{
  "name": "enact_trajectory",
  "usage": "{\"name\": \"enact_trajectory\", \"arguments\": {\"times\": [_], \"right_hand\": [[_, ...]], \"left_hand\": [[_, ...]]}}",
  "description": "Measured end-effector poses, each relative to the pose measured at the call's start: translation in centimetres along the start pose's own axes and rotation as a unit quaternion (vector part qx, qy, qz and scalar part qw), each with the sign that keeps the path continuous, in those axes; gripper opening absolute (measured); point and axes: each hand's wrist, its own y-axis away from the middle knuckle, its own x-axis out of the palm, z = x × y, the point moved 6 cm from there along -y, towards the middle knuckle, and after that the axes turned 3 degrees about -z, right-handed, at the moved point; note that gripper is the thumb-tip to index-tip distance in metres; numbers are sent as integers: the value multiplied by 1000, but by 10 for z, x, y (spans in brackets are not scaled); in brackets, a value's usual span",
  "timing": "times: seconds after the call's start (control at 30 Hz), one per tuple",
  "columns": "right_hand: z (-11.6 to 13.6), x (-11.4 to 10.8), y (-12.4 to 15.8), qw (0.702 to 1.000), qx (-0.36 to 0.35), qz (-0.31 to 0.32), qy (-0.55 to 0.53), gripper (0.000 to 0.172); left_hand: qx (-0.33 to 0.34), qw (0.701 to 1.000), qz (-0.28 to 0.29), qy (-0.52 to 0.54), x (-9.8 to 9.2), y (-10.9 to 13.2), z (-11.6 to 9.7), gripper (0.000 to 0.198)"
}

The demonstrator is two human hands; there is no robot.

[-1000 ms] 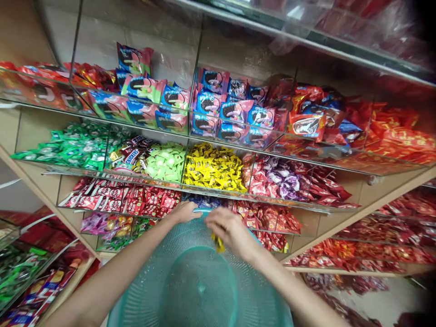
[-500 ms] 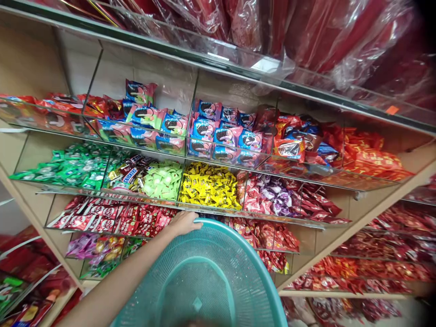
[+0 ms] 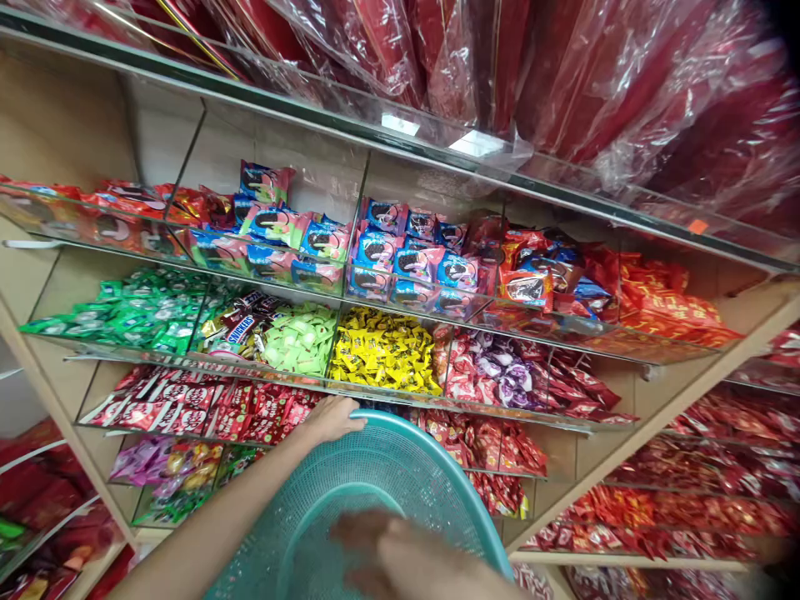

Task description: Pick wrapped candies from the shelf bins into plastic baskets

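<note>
A green plastic mesh basket (image 3: 453, 479) tilts toward me in front of the shelves. My left hand (image 3: 334, 419) grips its far rim, fingers closed over the edge. Over the basket's opening is my right hand (image 3: 375, 546), smeared by motion, so its fingers cannot be made out. Just beyond the rim, yellow-wrapped candies (image 3: 384, 352) fill a bin, beside light green packets (image 3: 301, 337) and Snickers bars (image 3: 241, 329). Red and white packets (image 3: 175, 400) lie on the shelf left of my left hand.
Blue and pink cookie packs (image 3: 416, 254) stand behind a clear shelf front, with green candies (image 3: 150, 308) and purple-wrapped ones (image 3: 503, 367) below. Plastic-wrapped red goods (image 3: 462, 58) overhang the glass top shelf (image 3: 300, 108). A slanted wooden panel (image 3: 656, 417) borders the right side.
My right hand has come into view over the basket from below. My left hand stays on the rim, and the view has shifted slightly.
</note>
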Motion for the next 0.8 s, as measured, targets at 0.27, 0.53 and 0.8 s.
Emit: {"name": "enact_trajectory", "arguments": {"times": [0.27,0.53,0.8], "right_hand": [[-79,-161,-69,949,192,-148,201,86],[-117,-163,-88,947,238,-85,197,88],[-116,-159,-91,958,141,-87,232,63]], "left_hand": [[10,1000,-7,-7,1,-1,3,38],[3,1000,-10,-6,2,0,5,36],[7,1000,-11,-8,2,-2,4,36]]}}
